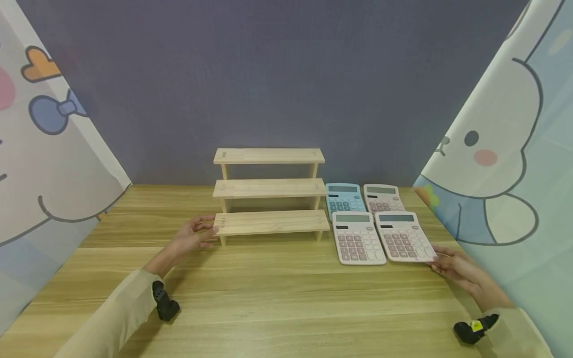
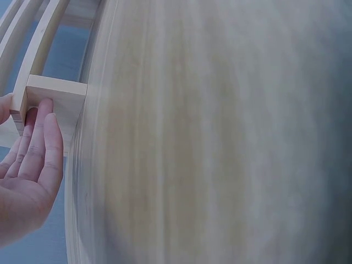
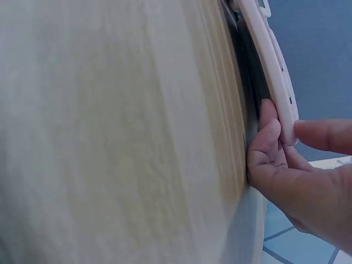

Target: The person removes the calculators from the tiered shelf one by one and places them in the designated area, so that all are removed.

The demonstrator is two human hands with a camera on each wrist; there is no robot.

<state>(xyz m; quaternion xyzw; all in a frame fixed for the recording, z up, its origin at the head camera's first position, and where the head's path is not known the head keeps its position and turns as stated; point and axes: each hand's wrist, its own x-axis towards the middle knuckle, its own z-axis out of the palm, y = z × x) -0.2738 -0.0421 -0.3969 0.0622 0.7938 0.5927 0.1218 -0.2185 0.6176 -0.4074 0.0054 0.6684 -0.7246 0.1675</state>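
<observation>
A light wooden three-tier stand (image 1: 268,188) is on the table against the dark backdrop. My left hand (image 1: 193,235) is at the left end of its lowest shelf (image 1: 273,222). In the left wrist view, the thumb lies on the shelf's end while the fingers (image 2: 37,146) reach beneath it, against the leg (image 2: 58,91). On the right, my right hand (image 1: 456,268) pinches the near right corner of a pale pink-and-white calculator (image 1: 405,238). The right wrist view has the thumb above the calculator's edge (image 3: 275,71), the other fingers below, and that corner raised off the table.
Another pink-and-white calculator (image 1: 358,238) lies left of the pinched one. Behind them are a blue calculator (image 1: 343,199) and a pale pink one (image 1: 384,198), partly covered. Cartoon-printed sheets (image 1: 492,164) flank the wooden table (image 1: 277,298).
</observation>
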